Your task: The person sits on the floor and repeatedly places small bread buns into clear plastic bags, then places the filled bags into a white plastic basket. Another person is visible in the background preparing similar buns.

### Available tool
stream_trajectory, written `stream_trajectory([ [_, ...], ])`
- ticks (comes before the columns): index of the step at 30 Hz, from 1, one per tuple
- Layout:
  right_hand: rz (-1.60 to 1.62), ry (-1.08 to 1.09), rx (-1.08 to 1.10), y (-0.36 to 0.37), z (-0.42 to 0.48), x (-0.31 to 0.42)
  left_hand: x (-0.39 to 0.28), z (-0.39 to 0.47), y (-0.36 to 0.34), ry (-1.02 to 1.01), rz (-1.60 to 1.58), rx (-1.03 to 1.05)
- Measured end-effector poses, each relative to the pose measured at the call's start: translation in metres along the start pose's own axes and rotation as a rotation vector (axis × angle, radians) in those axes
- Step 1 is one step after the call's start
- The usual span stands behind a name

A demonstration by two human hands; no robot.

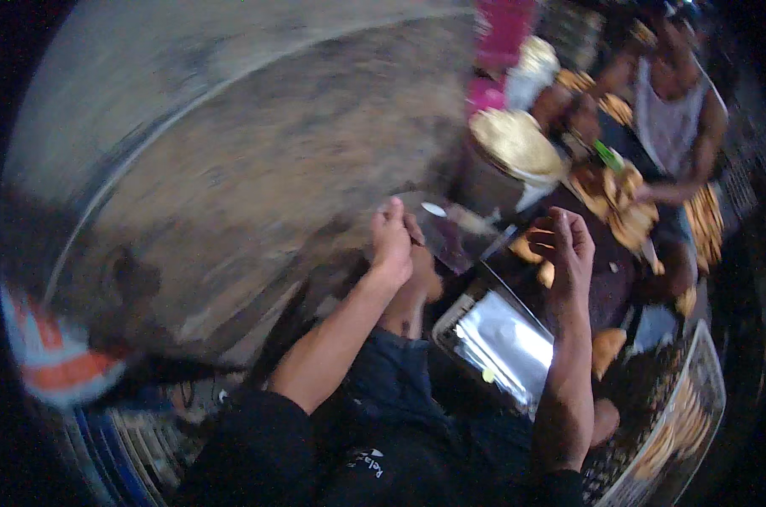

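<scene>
My left hand (393, 241) is raised above my bare knee, thumb up and fingers curled away from me; blur hides whether anything is in it. Over to the right, my right hand (570, 244) is held up with bent, parted fingers and nothing visible in them. Between my forearms lies a shiny rectangular tray (506, 345) that catches the light, with a small pale-green bit (488, 375) on it. Several orange-brown pieces (545, 274) lie on a dark surface beyond the right hand. Just past my left hand is a small white oval object (433, 209).
A co-worker (671, 120) sits at the upper right, hands among orange-brown pieces and a green object (608, 156). A round container with pale contents (516, 142) stands near pink packaging (503, 32). A crate (699, 380) holds more pieces. An orange-and-white bag (69, 374) is at left.
</scene>
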State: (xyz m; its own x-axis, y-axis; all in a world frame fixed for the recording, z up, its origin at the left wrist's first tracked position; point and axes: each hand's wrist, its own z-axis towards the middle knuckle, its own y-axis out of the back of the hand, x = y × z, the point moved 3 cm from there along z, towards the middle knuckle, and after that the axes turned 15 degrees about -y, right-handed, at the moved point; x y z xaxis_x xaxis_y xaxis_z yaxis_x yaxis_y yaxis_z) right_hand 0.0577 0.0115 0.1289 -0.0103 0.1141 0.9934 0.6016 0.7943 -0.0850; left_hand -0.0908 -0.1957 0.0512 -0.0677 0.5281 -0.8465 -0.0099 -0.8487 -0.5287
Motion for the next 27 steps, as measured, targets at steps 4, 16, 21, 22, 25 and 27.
stream_trajectory([
  [4,0.320,-0.121,0.568,-0.101,-0.027,0.054,-0.049,-0.011,0.043,0.108,-0.048,0.006],
  [16,-0.020,0.585,1.360,-0.328,-0.294,0.275,-0.175,-0.003,0.081,-0.157,-0.231,0.114],
  [21,-0.359,0.951,0.908,-0.357,-0.404,0.330,-0.175,0.005,0.084,-0.210,-0.253,0.228],
  [22,-0.286,0.985,0.968,-0.378,-0.400,0.325,-0.173,0.006,0.084,-0.198,-0.237,0.234],
  [25,-0.084,1.136,0.990,-0.437,-0.396,0.293,-0.169,0.006,0.100,-0.213,-0.183,0.240],
  [27,-0.209,1.101,0.966,-0.451,-0.397,0.275,-0.168,0.004,0.097,-0.240,-0.161,0.276],
])
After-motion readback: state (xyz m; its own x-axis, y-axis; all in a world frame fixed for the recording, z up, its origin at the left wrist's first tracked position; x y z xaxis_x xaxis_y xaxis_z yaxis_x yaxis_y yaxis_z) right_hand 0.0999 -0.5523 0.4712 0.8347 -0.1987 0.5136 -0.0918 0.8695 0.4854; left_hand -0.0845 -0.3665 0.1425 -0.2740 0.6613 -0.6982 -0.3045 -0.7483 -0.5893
